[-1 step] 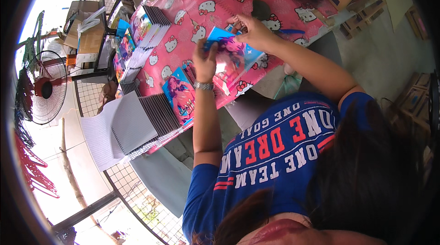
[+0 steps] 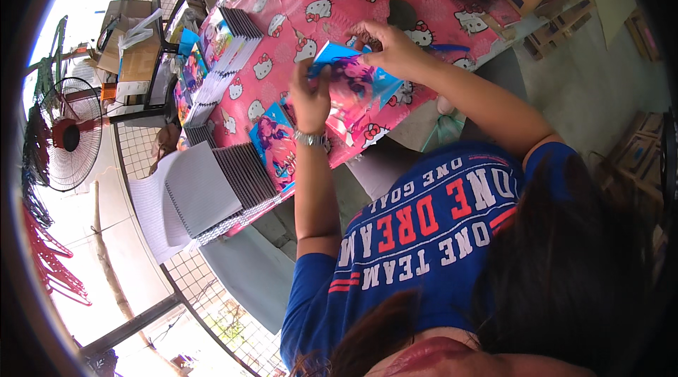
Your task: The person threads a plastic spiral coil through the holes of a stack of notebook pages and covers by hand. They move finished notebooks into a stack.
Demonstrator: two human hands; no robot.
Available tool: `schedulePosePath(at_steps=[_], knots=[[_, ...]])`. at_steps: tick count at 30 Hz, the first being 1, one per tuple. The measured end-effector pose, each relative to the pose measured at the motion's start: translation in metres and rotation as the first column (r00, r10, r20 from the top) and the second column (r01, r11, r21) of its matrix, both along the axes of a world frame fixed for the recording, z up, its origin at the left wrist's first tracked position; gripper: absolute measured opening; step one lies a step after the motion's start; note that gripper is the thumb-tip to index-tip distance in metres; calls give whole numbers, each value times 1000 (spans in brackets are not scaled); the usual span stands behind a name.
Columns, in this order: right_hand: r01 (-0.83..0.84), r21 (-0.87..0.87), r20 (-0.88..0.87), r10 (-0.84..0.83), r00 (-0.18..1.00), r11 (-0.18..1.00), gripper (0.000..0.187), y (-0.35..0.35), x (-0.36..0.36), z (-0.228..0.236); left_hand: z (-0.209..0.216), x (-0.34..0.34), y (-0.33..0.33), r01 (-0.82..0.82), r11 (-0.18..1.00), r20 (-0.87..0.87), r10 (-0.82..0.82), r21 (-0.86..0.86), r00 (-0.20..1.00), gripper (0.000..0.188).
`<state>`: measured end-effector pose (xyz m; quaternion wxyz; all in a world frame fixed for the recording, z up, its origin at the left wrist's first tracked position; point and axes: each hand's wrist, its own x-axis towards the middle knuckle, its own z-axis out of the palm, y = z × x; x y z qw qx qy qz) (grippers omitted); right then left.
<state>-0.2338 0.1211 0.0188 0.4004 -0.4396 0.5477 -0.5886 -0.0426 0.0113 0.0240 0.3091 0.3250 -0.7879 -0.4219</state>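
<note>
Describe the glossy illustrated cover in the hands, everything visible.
The illustrated cover looks like glossy printed paper or card: bright blue with white sparkles, a pink-purple figure, pale glare across its lower part. It sits slanted above the pink patterned tablecloth; contact is unclear. The left hand grips its left edge; the right hand is at its upper edge. Its underside is hidden.

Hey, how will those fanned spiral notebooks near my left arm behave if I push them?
The spiral notebooks overlap, so they'd probably slide over one another. The white pages at their end curve outward, so they're likely floppy. The grey sheet lies flatter, so it may be stiffer.
</note>
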Motion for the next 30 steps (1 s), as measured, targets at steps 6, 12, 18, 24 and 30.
schedulePosePath(at_steps=[6,12,18,24,30], knots=[[-70,-163,-8,70,998,984,48,20,3,-12,31,1,36,229,627,420,173,-745,891,29],[110,-171,-51,-121,991,979,71,43,56,-38,29,-10,38,163,676,381,186,-718,906,28],[-51,-107,85,60,995,993,50,34,23,-5,22,-17,23,208,641,347,96,-738,933,23],[-70,-312,-443,-80,893,948,24,22,-33,-2,26,-21,13,311,612,369,-33,-727,929,21],[-89,-463,-577,-224,785,882,30,6,-28,7,29,-26,3,332,608,374,-61,-722,926,21]])
